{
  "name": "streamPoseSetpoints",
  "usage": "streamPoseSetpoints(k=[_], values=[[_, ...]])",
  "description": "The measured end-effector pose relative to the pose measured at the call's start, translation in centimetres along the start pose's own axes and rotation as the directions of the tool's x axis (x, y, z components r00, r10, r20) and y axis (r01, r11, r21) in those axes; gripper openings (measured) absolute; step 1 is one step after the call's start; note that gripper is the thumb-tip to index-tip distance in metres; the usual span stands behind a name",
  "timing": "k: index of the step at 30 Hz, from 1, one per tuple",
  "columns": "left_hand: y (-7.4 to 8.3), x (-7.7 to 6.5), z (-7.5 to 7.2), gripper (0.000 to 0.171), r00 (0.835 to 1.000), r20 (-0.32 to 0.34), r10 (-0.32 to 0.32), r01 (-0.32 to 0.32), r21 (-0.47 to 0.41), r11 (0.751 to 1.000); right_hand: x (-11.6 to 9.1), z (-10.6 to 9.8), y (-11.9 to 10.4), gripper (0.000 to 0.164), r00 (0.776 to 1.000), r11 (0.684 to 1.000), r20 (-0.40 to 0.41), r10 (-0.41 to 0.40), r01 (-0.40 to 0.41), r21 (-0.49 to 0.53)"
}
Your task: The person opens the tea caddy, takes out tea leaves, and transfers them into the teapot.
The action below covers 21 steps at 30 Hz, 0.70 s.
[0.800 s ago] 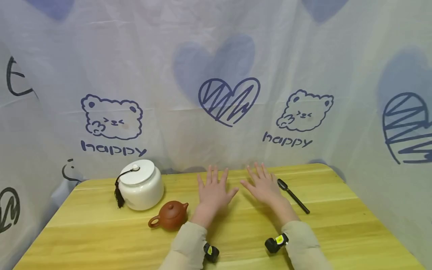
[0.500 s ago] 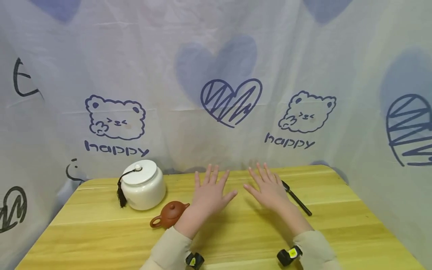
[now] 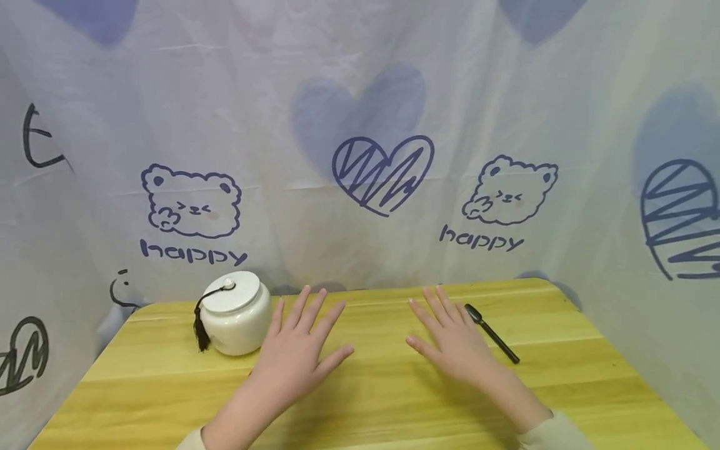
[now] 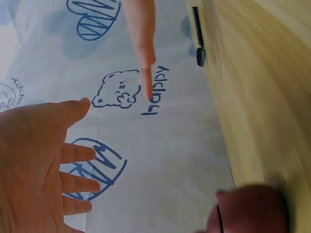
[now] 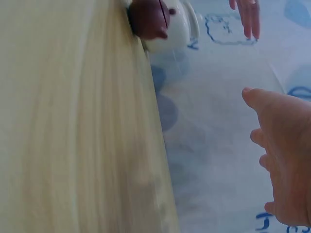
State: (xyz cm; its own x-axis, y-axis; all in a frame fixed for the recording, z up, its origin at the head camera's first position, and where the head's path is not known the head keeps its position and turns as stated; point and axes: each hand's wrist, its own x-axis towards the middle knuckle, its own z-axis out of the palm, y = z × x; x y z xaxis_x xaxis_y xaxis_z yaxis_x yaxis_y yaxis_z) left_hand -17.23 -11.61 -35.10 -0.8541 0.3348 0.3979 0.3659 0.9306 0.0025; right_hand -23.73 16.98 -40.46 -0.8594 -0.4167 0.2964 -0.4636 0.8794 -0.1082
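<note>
My left hand (image 3: 292,356) is held above the table with fingers spread, holding nothing. In the head view it covers almost all of a small reddish-brown teapot. The teapot (image 4: 252,211) shows below the hand in the left wrist view, and its spout and rounded body appear in the right wrist view. My right hand (image 3: 458,347), also spread and holding nothing, hovers over the table's right half. Just right of it lies a small black spoon-like scoop (image 3: 496,339) with a long handle. A white lidded jar (image 3: 239,322) stands left of my left hand.
The wooden table (image 3: 382,400) reaches back to a white cloth backdrop (image 3: 270,212) printed with hearts and bears. More cloth hangs at both sides. A black tassel (image 3: 200,334) dangles from the jar's lid knob.
The hands have moved apart and toward the camera: the left one swings left across the teapot, the right one shifts slightly right and back. The jar and scoop stay put.
</note>
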Motion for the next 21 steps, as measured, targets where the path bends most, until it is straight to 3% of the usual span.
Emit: streamPoseSetpoints(k=[7, 15, 18, 21], values=[[-2.2, -3.4, -0.6, 0.068, 0.994, -0.108, 0.034, -0.031, 0.025, 0.999, -1.1, -0.6, -2.0, 0.072, 0.998, 0.998, 0.017, -0.063, 0.063, -0.003], [-6.6, -5.5, 0.7, 0.062, 0.969, -0.232, 0.087, -0.094, -0.018, 0.995, -1.7, -0.6, -5.4, 0.07, 0.984, 0.987, 0.085, -0.159, 0.156, 0.042], [-8.3, -5.7, 1.4, 0.061, 0.964, -0.234, 0.126, -0.134, -0.021, 0.991, -1.6, -0.3, -6.7, 0.069, 0.972, 0.979, 0.121, -0.201, 0.196, 0.048], [-9.6, -5.9, 1.9, 0.063, 0.971, -0.197, 0.136, -0.147, -0.039, 0.988, -1.5, 0.2, -8.2, 0.068, 0.96, 0.969, 0.139, -0.245, 0.239, 0.059]])
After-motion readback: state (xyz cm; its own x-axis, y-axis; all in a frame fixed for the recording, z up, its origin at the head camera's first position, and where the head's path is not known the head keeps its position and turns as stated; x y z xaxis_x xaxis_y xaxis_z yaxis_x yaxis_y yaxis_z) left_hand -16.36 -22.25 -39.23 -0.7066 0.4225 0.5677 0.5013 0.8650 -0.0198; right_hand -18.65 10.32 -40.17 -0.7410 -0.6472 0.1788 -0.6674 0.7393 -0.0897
